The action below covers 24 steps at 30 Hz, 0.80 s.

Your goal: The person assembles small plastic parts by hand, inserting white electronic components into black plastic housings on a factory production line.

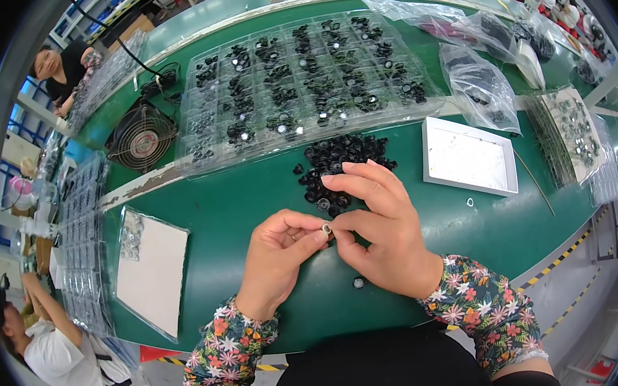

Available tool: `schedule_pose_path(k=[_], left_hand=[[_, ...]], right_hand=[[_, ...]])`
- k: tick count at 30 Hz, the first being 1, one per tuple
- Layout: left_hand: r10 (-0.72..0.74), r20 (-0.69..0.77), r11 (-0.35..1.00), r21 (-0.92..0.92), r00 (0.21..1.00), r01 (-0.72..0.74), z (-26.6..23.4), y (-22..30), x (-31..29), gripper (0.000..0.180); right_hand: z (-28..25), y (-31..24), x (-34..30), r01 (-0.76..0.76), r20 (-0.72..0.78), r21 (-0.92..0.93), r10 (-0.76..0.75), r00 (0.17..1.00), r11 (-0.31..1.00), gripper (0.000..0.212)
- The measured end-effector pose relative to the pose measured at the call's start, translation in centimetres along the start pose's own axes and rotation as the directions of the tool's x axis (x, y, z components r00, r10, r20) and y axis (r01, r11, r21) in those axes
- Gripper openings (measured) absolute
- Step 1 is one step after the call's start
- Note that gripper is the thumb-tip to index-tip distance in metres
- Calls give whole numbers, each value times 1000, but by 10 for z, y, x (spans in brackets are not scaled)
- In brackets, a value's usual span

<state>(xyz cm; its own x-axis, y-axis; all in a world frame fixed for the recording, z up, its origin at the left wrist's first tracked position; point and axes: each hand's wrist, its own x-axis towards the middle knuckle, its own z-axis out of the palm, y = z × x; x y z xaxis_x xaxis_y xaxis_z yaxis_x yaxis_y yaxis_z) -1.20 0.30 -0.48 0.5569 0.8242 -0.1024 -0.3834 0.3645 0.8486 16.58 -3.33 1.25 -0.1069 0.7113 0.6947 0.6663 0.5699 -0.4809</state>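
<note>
My left hand (274,258) pinches a small pale ring-shaped part (326,229) between thumb and forefinger. Closed on the same part from the other side are the thumb and forefinger of my right hand (386,234), whose other fingers are raised and curved. The fingertips partly hide the part. Just beyond my hands lies a heap of small round black parts (349,149). A single dark round piece with a light centre (359,283) rests on the green table (220,274) below my right hand. A small white ring (470,202) lies farther right.
A clear compartment tray (304,136) of black parts stands behind the heap, beside a black fan (144,143). At right are a shallow white box (467,157), a thin stick (536,180) and plastic bags (475,79). A pale board (154,265) lies left. Two people are at left.
</note>
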Motion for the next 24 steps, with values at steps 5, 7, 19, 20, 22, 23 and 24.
schedule_pose_path(k=[5,7,19,20,22,23,24], left_hand=[[-13,5,1000,14,1000,13,1,-1,0,15],[-28,14,1000,-10,1000,28,5,3,0,17],[-225,-47,973,-66,973,222,-8,8,2,20],[-224,-44,973,-61,973,222,-9,8,1,21],[-224,-60,974,-44,973,222,-9,8,1,21],[-221,-74,975,-25,973,219,-9,8,1,21],[-220,-77,975,-28,973,218,-7,8,1,21]], right_hand=[[-1,3,-1,-147,-6,151,150,989,978,14],[-5,6,-1,-199,-9,188,204,979,962,15],[-108,91,-15,-366,40,-674,525,850,642,10],[-107,91,-16,-341,11,-678,472,882,652,13],[-106,90,-14,-332,-30,-686,431,902,648,14],[-105,89,-12,-323,-72,-694,385,920,644,14],[-105,85,-9,-320,-68,-694,384,921,645,14]])
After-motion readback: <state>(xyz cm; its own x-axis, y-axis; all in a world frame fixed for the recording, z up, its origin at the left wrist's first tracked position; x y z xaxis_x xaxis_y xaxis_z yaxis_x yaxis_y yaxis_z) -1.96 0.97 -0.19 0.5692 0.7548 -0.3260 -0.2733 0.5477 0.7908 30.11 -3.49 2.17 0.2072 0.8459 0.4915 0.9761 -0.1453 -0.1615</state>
